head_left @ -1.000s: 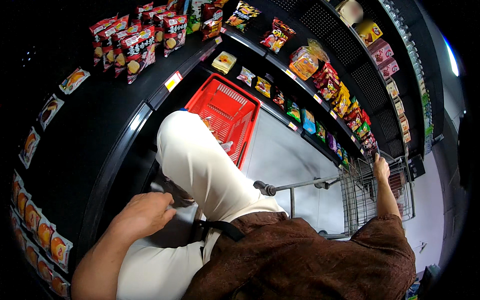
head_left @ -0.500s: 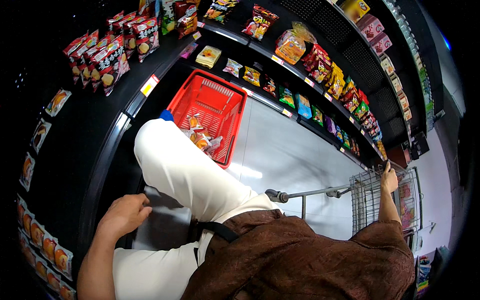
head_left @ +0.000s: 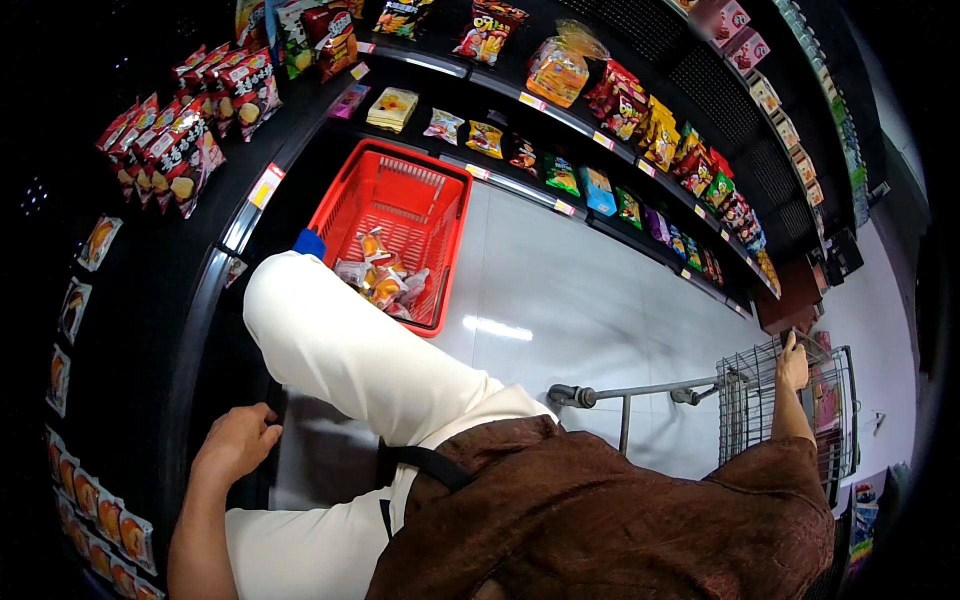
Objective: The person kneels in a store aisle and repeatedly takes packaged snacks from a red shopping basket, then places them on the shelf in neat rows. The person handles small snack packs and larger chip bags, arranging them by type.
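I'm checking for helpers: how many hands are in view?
2: the left hand beside the black shelf, the right hand gripping the wire cart. No others show.

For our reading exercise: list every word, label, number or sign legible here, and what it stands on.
Printed wording isn't copied out here; only its places:
Red-and-white snack bags, left: large characters.
Red snack bag, top centre: bold lettering.
Shelf price tags: too small to read.
Pink boxes, upper right: too small to read.
Packets in the red basket: too small to read.

Blk shelf point(head_left: 150, 325) holds chip bags point(head_left: 180, 165) & small snack pkts point(head_left: 98, 244); red basket point(head_left: 412, 190) on grey flr point(head_left: 545, 265).
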Action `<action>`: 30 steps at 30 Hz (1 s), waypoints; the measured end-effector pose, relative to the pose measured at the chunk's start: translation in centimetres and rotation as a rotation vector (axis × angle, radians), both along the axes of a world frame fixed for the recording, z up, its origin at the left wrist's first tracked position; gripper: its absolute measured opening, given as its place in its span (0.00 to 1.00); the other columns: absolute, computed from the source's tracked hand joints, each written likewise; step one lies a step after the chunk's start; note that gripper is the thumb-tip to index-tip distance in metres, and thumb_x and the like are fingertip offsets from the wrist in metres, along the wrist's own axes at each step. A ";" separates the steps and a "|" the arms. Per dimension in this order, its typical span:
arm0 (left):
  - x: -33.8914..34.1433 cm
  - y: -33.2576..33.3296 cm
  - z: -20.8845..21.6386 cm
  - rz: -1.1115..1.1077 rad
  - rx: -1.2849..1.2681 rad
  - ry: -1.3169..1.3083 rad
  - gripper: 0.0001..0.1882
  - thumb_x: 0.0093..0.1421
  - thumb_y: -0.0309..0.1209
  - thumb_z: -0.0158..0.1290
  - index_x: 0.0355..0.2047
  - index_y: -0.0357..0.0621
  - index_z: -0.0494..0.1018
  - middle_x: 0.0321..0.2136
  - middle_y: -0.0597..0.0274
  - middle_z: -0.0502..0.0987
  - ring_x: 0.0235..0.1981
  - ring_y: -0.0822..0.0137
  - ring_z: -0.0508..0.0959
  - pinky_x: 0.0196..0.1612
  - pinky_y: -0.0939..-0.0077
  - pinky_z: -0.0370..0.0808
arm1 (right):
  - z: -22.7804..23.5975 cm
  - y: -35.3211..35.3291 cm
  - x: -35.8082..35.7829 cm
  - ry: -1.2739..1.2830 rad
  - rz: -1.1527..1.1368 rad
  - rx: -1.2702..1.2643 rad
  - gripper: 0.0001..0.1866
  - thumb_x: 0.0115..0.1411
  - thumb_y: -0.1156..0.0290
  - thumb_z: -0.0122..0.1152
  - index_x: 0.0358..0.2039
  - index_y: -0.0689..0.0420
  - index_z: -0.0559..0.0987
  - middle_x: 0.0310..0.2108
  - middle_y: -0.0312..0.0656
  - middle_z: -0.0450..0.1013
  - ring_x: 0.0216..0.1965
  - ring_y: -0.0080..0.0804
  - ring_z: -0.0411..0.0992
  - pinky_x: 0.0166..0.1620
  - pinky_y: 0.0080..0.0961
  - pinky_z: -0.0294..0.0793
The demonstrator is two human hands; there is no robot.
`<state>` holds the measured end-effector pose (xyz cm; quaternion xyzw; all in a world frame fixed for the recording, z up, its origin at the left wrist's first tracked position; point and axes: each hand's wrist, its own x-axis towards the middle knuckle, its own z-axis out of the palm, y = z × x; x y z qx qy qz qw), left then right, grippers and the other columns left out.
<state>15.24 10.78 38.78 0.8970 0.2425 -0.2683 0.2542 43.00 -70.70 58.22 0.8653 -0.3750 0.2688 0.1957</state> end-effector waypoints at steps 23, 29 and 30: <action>-1.8 0.4 -0.4 0.031 0.013 -0.114 0.17 0.62 0.35 0.53 0.44 0.33 0.77 0.40 0.40 0.80 0.45 0.46 0.79 0.52 0.58 0.74 | -23.8 43.4 8.2 0.647 1.766 0.220 0.17 0.61 0.65 0.63 0.50 0.56 0.78 0.46 0.51 0.76 0.49 0.52 0.72 0.54 0.43 0.70; -4.0 -0.1 -2.0 0.103 0.034 -0.154 0.15 0.61 0.34 0.54 0.41 0.33 0.77 0.38 0.40 0.79 0.42 0.43 0.79 0.47 0.55 0.75 | -31.4 59.4 2.0 0.878 2.083 0.458 0.28 0.57 0.59 0.67 0.53 0.61 0.72 0.46 0.56 0.74 0.52 0.54 0.71 0.54 0.46 0.71; -4.2 -0.2 -2.2 0.112 0.035 -0.160 0.15 0.61 0.34 0.54 0.41 0.33 0.77 0.38 0.40 0.79 0.42 0.43 0.79 0.47 0.55 0.75 | -33.1 60.4 1.3 0.888 2.043 0.471 0.29 0.56 0.60 0.67 0.54 0.61 0.71 0.46 0.57 0.74 0.52 0.55 0.71 0.54 0.47 0.70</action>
